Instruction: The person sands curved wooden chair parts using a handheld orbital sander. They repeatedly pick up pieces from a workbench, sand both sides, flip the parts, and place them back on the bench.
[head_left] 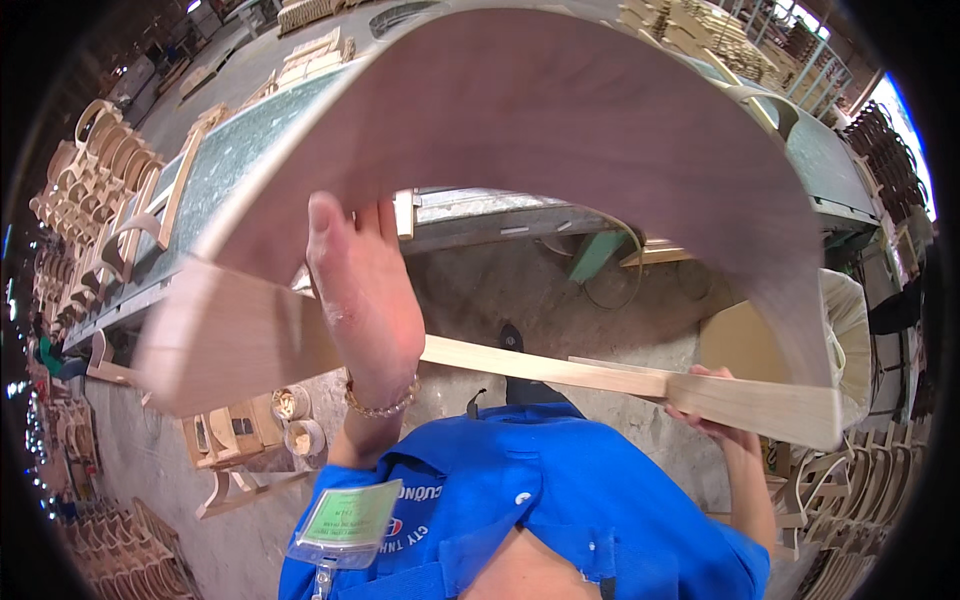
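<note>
A large curved wooden chair frame [560, 100] arches across the view in front of my chest, its broad band blurred in places. A straight pale rail [530, 365] spans between its two ends. Near the left end, my left hand [365, 295] is open, palm flat and thumb up, with the fingertips partly hidden at the band's inner face; whether they touch it I cannot tell. At the right end my right hand [715, 415] is closed round the rail, with fingers showing above and below it.
Behind the frame stands a long green-topped workbench [240, 150] with curved wooden parts on it. Stacked chair parts [105, 160] line the left side. Two small tubs [303, 437] stand low at left. A large pale sack [848, 330] is at right, by more wooden frames [870, 480].
</note>
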